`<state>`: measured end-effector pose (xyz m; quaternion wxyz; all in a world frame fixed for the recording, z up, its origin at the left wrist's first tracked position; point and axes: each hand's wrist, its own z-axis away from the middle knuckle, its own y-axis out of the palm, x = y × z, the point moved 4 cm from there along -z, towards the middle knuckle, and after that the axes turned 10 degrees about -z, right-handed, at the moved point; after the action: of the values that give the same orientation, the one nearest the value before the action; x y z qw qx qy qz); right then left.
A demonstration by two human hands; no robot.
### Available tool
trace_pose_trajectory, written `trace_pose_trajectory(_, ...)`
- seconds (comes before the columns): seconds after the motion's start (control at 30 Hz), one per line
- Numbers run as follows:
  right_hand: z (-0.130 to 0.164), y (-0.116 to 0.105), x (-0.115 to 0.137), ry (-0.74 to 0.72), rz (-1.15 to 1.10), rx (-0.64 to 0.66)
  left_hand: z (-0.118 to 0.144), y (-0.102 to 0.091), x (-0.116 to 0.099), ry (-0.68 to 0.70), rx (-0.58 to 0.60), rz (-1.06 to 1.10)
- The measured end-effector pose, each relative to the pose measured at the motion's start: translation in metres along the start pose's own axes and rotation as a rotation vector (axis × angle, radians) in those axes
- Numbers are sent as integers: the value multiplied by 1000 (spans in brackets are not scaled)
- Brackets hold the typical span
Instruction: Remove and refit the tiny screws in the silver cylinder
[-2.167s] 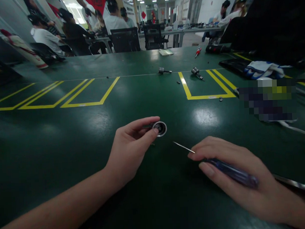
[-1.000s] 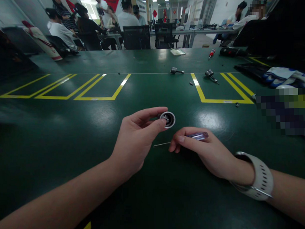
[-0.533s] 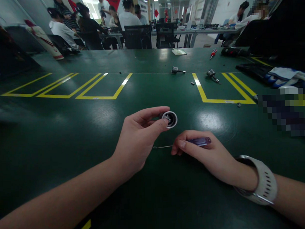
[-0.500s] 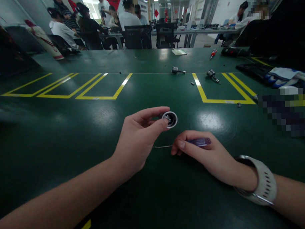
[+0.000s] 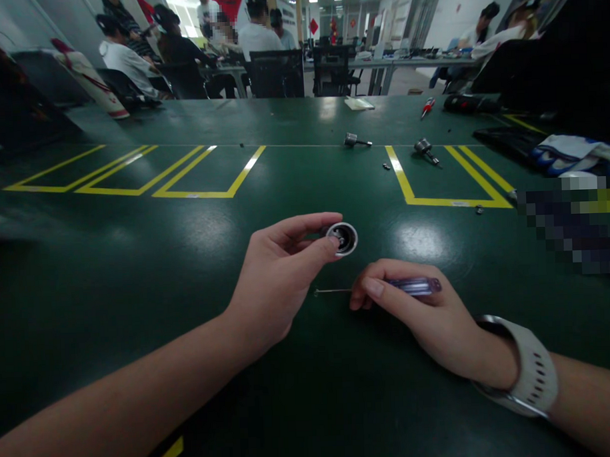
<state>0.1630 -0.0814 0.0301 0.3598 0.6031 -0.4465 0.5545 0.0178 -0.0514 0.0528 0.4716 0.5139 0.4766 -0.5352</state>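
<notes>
Between thumb and fingers, my left hand [image 5: 276,276] grips a round metal connector shell [image 5: 352,239], its open end turned toward me. Dark inner parts show inside the ring, partly covered by my thumb. Lower and to the right, my right hand [image 5: 408,305] is wrapped round the purple see-through handle of a screwdriver [image 5: 416,286]. Its thin shaft points left, and a tiny piece seems to sit at the tip, too small to name. The screwdriver tip is below the connector shell, apart from it.
Two metal connectors with stems, one [image 5: 352,140] and another [image 5: 425,150], lie farther back on the green table [image 5: 111,262]. Small metal bits [image 5: 479,210] lie near the yellow tape. A red screwdriver [image 5: 427,107] and blue-white gloves [image 5: 577,151] are at the right. People sit beyond the table.
My right hand has shifted a little to the right with the screwdriver, and its handle has turned slightly. My left hand and the connector shell have barely moved.
</notes>
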Motion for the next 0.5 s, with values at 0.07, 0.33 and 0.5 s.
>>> trace_pose_trajectory(0.07, 0, 0, 0, -7, -3, 1, 0, 0, 0, -6, 1, 8)
trace_pose_trajectory(0.33, 0, -3, 1, 21, 117, -21, 0, 3, 9, -20, 41, -8)
trace_pose_trajectory(0.5, 0, -2, 2, -17, 113, -34, 2, 4, 11, -12, 64, -9)
